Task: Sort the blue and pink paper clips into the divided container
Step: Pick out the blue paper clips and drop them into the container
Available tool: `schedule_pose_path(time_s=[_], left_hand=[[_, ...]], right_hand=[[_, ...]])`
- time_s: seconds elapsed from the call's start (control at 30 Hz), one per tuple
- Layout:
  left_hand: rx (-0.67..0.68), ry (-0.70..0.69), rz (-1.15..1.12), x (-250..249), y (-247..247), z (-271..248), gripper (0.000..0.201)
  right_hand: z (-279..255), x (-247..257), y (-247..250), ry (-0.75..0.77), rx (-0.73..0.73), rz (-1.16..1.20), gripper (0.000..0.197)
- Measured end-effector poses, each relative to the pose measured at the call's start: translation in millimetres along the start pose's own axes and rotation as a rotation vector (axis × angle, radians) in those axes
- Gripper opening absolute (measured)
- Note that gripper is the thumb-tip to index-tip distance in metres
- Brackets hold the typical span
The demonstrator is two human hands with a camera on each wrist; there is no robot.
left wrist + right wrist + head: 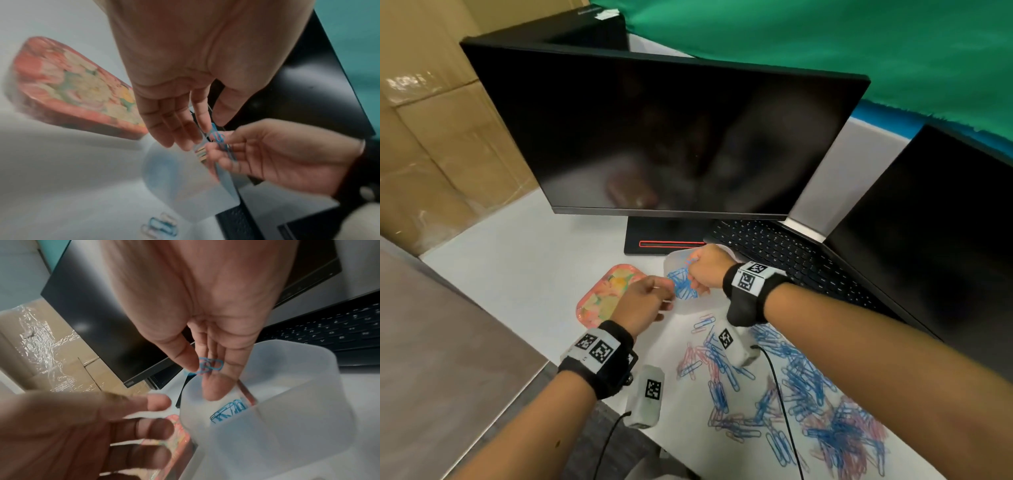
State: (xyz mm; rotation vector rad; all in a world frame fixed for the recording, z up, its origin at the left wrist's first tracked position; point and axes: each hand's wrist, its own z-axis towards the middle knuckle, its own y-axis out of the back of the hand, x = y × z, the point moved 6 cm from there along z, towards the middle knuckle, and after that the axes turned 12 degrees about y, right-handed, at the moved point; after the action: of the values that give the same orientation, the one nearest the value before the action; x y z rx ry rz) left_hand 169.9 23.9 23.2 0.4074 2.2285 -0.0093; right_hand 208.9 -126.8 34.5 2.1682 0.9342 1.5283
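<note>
Monitor: a wide black flat-screen monitor [667, 137], dark, stands at the back of the white desk [517, 253].
Keyboard: a black keyboard [784, 253] lies to its right.
Tray: a pink floral rectangular tray [602, 294] sits just left of the container.
Container: a frosted translucent plastic divided container [287, 402] rests below the monitor's foot, blue clips [683, 282] already in one compartment.
Loose pile: blue and pink paper clips [808, 394] lie scattered nearer the person.
Right hand: the right hand [705, 267] hangs over the container, pinching a few blue paper clips [209, 365] (blurred) between thumb and fingers.
Left hand: the left hand [643, 301] hovers just beside it, fingers relaxed, holding nothing.
</note>
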Motion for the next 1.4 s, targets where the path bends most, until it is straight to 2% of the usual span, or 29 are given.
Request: schedule_pose_path(time_s=[0.07,0.17,0.3,0.37,0.53,0.73,0.97,1.1,1.23,1.3,1.37,1.4], left_hand=[[-0.016,-0.037,0.132,14,-1,2,0.015],[-0.02,-0.122,0.443,34,-13,6,0.017],[0.046,-0.2,0.868,55,-41,6,0.01],[0.087,-0.221,1.018,65,-52,7,0.011],[0.101,-0.3,1.258,81,-64,9,0.007],[0.065,-0.358,1.263,83,-66,10,0.012],[0.073,-0.37,1.062,75,-61,10,0.01],[0.105,-0.33,0.932,70,-59,9,0.012],[0.136,-0.296,0.79,68,-59,12,0.03],[0.146,-0.244,0.729,69,-58,17,0.039],[0.16,-0.193,0.692,70,-57,21,0.039],[0.174,-0.168,0.668,70,-57,21,0.038]], right_hand=[[3,3,-1,0.02,-0.023,-0.119,0.03],[-5,7,1,0.111,-0.122,-0.044,0.044],[-41,-3,17,0.234,-0.328,0.0,0.027],[-63,-25,13,0.184,-0.313,0.002,0.022],[-108,-95,-20,0.038,-0.124,-0.098,0.017],[-136,-129,-55,-0.003,-0.069,-0.208,0.013],[-143,-141,-64,-0.064,-0.066,-0.161,0.021],[-147,-141,-66,-0.058,-0.034,-0.182,0.023],[-155,-139,-67,-0.033,-0.02,-0.183,0.022],[-159,-140,-65,-0.031,-0.031,-0.124,0.018],[-159,-143,-62,-0.05,-0.08,-0.028,0.005],[-159,-145,-60,-0.072,-0.112,0.02,0.009]])
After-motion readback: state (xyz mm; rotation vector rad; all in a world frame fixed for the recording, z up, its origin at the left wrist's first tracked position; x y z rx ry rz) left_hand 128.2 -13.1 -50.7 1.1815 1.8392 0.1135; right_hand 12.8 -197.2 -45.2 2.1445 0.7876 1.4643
